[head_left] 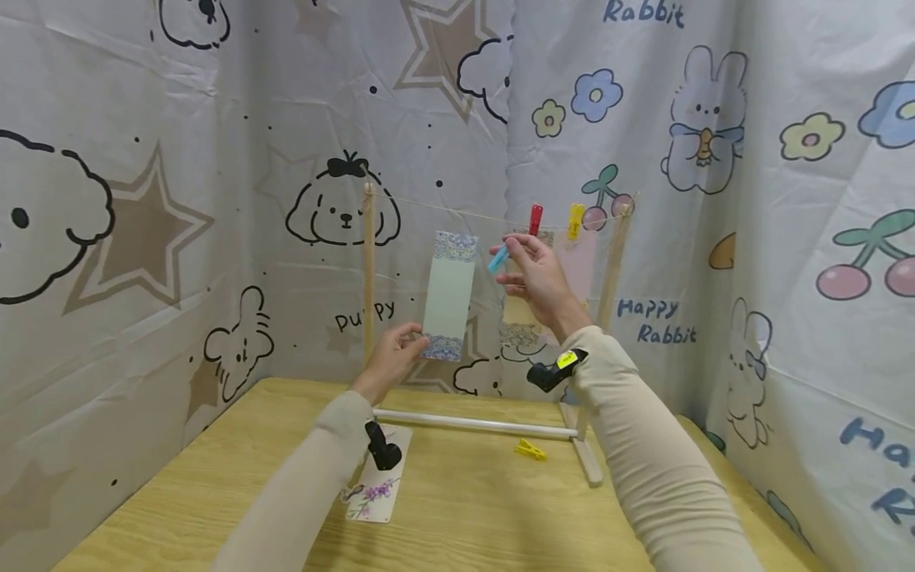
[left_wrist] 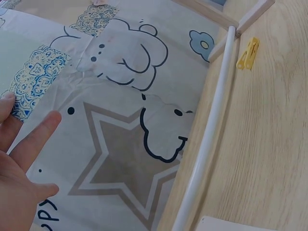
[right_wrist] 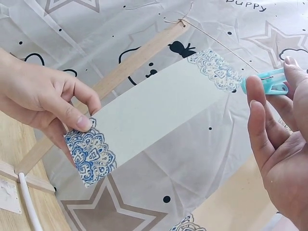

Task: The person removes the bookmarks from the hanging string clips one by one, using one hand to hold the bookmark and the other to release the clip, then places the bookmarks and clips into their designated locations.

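Observation:
My left hand [head_left: 391,361] pinches the lower left corner of a pale green bookmark [head_left: 449,292] with blue lace patterns at both ends. The bookmark hangs upright, its top edge just below the string [head_left: 422,206] of a wooden frame. Between thumb and fingers, my right hand [head_left: 542,284] grips a light blue clothespin [right_wrist: 265,82], to the right of the bookmark's top end. Behind that hand a beige bookmark [head_left: 520,310] hangs under a red clothespin [head_left: 535,219]. Beside it a pink card [head_left: 581,258], partly covered, hangs under a yellow clothespin [head_left: 575,221].
Wooden posts [head_left: 369,270] hold the string at each side, joined low down by a white rod [head_left: 475,423]. On the table [head_left: 457,508] lie a loose yellow clothespin [head_left: 530,450] and a white card with purple flowers [head_left: 379,492]. Patterned cloth [head_left: 300,119] surrounds the table.

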{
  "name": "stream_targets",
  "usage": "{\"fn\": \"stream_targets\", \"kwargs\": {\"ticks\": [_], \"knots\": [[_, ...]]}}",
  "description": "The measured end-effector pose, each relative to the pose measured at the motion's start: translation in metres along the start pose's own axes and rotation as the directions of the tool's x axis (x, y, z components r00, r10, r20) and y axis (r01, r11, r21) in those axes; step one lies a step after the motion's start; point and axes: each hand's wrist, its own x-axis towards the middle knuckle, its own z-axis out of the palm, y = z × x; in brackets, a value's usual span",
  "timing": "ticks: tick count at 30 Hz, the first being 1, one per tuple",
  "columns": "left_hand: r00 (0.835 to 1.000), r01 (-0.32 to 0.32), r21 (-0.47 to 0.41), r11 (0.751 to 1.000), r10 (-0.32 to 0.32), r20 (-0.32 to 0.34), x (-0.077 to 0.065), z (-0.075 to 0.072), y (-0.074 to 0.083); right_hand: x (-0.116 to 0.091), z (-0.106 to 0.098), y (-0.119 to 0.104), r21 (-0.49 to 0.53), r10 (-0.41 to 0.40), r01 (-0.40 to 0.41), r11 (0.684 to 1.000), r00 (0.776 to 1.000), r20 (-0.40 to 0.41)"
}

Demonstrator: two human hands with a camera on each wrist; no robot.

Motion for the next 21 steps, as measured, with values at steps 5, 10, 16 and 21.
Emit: {"fn": "stream_targets", "kwargs": {"ticks": [5, 10, 16, 21], "knots": [[1.000, -0.001, 0.000, 1.000, 0.001, 0.002, -0.002, 0.003, 0.000, -0.005, -0.001, 0.001, 0.007, 0.005, -0.005, 1.000, 1.000, 0.005], [1.000, -0.007, -0.027, 1.000, 0.007, 0.015, -0.004, 0.005, 0.001, -0.013, -0.001, 0.002, -0.026, 0.006, -0.005, 1.000, 1.000, 0.009], [0.999, -0.010, -0.068, 0.998, 0.012, 0.031, -0.004, 0.011, 0.005, -0.024, -0.011, 0.004, -0.096, 0.005, -0.004, 0.995, 1.000, 0.015], [0.999, 0.013, -0.065, 0.998, -0.011, 0.033, -0.007, 0.012, 0.004, -0.032, -0.018, 0.005, -0.129, 0.022, -0.019, 0.991, 0.999, 0.025]]}}
